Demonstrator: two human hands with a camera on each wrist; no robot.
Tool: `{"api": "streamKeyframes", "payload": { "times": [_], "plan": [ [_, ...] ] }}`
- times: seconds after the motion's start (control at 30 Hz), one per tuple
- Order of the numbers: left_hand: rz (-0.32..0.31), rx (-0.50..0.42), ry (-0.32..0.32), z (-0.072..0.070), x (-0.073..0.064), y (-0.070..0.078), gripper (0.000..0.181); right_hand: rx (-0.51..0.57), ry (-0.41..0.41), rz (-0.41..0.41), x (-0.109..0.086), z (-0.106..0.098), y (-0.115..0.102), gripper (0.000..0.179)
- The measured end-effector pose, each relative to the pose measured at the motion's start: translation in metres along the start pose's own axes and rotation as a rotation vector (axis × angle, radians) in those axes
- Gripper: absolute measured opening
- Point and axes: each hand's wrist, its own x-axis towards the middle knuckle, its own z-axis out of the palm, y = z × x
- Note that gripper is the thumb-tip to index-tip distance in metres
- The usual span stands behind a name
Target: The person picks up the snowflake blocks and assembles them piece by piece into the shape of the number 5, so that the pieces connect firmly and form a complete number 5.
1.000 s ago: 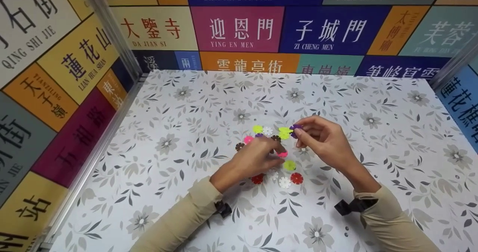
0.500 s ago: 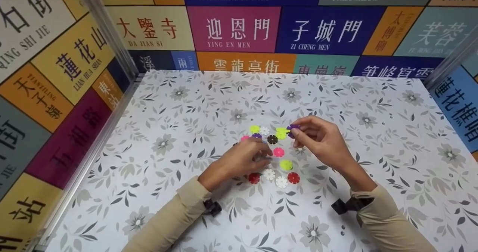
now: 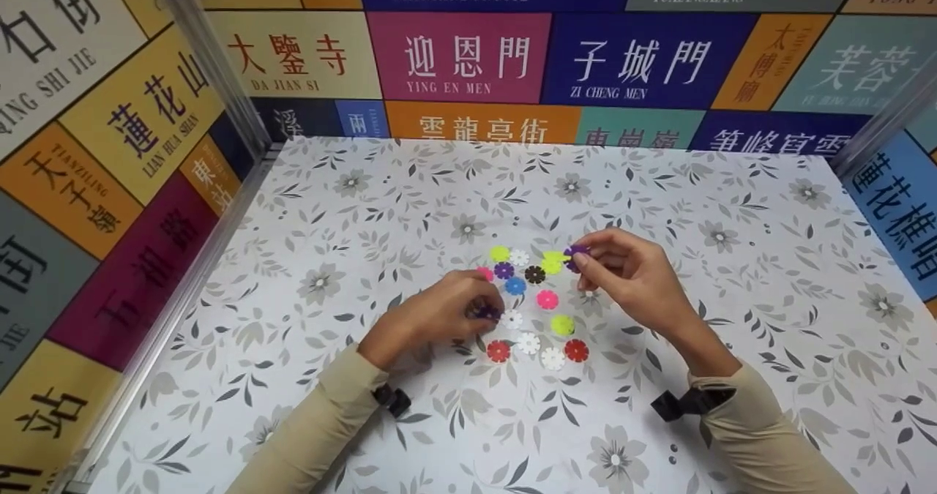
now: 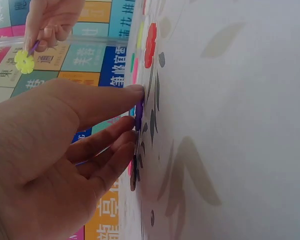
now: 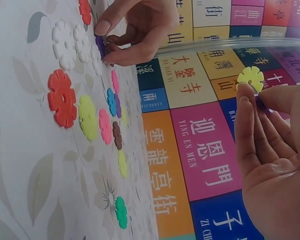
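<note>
My left hand [image 3: 450, 309] pinches a purple snowflake disc [image 3: 486, 312] between thumb and fingertips, low at the tabletop. In the left wrist view this purple piece stands partly hidden by my fingers. My right hand [image 3: 635, 278] is raised above the table and grips another purple snowflake disc [image 3: 572, 257] by its edge. Joined to that one is a yellow snowflake disc [image 5: 250, 78], seen face-on in the right wrist view. Between the hands lie loose discs, among them a blue one [image 3: 515, 285], a pink one [image 3: 547, 299] and a brown one [image 3: 535, 274].
Nearer the person lie red discs [image 3: 577, 350], white discs [image 3: 528, 343] and a yellow-green disc [image 3: 563, 325]. A green disc [image 5: 121, 212] shows in the right wrist view. The floral tabletop [image 3: 410, 208] meets sign-covered walls [image 3: 461, 55] at the back and sides.
My left hand has moved left, away from the pink disc, uncovering several discs, and now has a purple disc in its fingers. The right hand keeps its joined pieces almost still.
</note>
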Motion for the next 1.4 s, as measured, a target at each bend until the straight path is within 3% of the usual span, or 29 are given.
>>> {"api": "streamKeyframes", "payload": {
  "times": [0.47, 0.7, 0.87, 1.17, 1.4],
  "plan": [
    [-0.001, -0.035, 0.018, 0.0, 0.004, 0.001, 0.029, -0.005, -0.005, 0.011, 0.0, 0.001, 0.002, 0.017],
    [-0.013, -0.114, 0.055, 0.002, 0.004, 0.002, 0.028, -0.029, -0.009, 0.015, -0.001, 0.001, 0.002, 0.016],
    [0.008, -0.152, 0.142, -0.001, 0.006, 0.007, 0.022, -0.026, -0.014, 0.013, -0.001, 0.001, 0.003, 0.015],
    [0.096, -0.297, 0.375, -0.008, 0.01, 0.021, 0.021, -0.062, -0.014, 0.021, -0.002, 0.001, 0.003, 0.014],
    [0.109, -0.422, 0.457, -0.007, 0.01, 0.028, 0.024, -0.076, -0.026, 0.018, -0.001, 0.002, 0.003, 0.012]
  ]
}}
